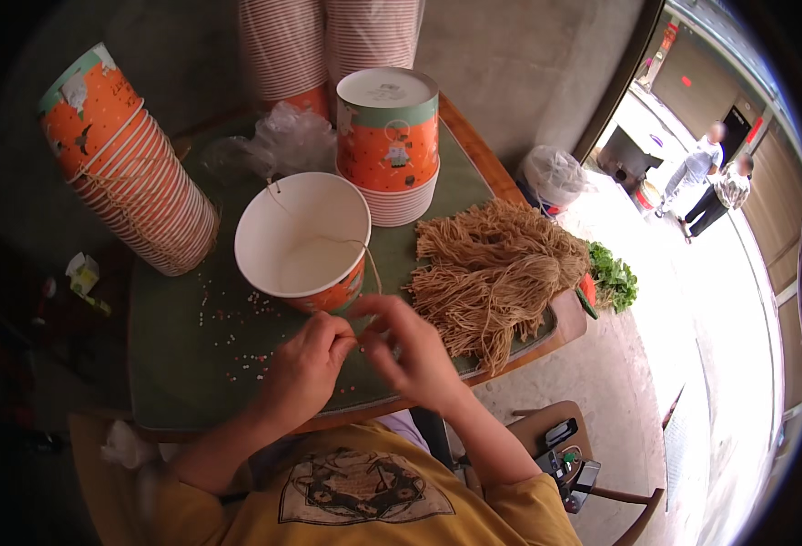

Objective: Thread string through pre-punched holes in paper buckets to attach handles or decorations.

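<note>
A white-lined paper bucket [302, 238] with an orange printed outside stands in front of me, tilted toward me. A thin tan cord [375, 266] runs from its rim down to my hands, and a bit of cord pokes out at the far rim. My left hand [308, 364] is closed, pinching the cord between thumb and forefinger just below the bucket. Close on its right, my right hand [408, 353] has curled fingers round the cord; its exact grip is partly hidden. A heap of tan cords [501, 273] lies right of my right hand.
Upside-down stacked buckets [388, 150] stand behind, and a leaning stack [132, 164] is at left. Crumpled clear plastic [287, 141] lies between them. Small beads [246, 364] dot the green tabletop [182, 391]. Leafy greens [612, 278] and a wooden chair [560, 432] are at right; two people stand outside.
</note>
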`<state>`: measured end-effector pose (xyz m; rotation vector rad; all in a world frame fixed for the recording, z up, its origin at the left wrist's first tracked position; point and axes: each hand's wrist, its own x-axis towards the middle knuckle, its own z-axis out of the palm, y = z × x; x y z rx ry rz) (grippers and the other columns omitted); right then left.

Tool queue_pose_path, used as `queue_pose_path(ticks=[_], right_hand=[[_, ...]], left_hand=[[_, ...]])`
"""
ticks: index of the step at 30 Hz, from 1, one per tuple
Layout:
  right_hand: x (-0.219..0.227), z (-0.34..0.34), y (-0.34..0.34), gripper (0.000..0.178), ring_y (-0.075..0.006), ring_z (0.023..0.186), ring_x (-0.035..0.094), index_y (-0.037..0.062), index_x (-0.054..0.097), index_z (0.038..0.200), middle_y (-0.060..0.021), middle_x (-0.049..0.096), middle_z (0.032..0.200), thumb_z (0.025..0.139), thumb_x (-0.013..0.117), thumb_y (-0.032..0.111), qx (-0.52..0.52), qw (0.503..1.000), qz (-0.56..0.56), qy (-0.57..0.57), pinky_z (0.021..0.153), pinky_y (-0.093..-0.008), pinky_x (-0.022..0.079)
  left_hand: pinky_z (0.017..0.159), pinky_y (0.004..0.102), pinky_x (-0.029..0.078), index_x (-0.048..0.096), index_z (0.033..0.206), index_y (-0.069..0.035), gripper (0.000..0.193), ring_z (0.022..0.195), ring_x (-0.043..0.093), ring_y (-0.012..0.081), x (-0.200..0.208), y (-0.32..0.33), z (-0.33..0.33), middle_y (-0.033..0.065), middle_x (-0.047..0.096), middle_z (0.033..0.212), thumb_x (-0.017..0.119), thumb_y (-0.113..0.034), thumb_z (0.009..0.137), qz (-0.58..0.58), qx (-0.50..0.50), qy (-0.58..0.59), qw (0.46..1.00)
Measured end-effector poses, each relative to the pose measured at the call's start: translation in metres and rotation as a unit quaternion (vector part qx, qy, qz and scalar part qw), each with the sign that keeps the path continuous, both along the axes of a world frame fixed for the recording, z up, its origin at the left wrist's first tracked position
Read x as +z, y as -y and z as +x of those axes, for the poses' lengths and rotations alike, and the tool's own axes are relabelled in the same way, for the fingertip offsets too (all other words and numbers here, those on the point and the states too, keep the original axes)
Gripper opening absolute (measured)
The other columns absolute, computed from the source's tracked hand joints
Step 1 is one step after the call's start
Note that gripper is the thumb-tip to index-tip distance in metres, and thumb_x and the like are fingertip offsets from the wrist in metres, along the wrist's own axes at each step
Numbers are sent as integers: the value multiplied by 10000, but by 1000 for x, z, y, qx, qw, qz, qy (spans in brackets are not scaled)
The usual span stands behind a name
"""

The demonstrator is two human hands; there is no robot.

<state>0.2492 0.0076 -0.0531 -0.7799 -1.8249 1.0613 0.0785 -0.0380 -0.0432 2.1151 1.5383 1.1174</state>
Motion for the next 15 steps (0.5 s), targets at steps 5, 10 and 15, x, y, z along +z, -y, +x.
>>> queue_pose_path(ticks=[5, 10, 15], right_hand=[[-10, -15, -2, 128, -167, 699, 579, 10, 600, 955, -75, 572, 856, 834, 621, -27, -20, 996, 86, -14, 626, -260, 472], [-9, -21, -2, 104, -162, 657, 553, 19, 577, 896, -78, 557, 818, 823, 648, -2, -15, 998, 62, -23, 594, -278, 463], [-11, -29, 0, 134, -147, 601, 548, 36, 539, 839, -72, 550, 742, 805, 668, 24, -104, 994, -18, -24, 558, -293, 466]], left_hand=[[640, 417, 485, 482, 954, -33, 224, 765, 604, 324, 9, -6, -14, 118, 550, 849, 671, -14, 835, 53, -23, -60, 997], [662, 404, 480, 477, 938, -29, 232, 783, 586, 310, 12, -9, -27, 114, 525, 853, 672, 14, 819, 86, -48, -118, 988], [743, 412, 464, 511, 1001, -37, 296, 892, 564, 301, 25, -15, -34, 113, 535, 928, 700, 6, 777, 202, 31, -170, 964]])
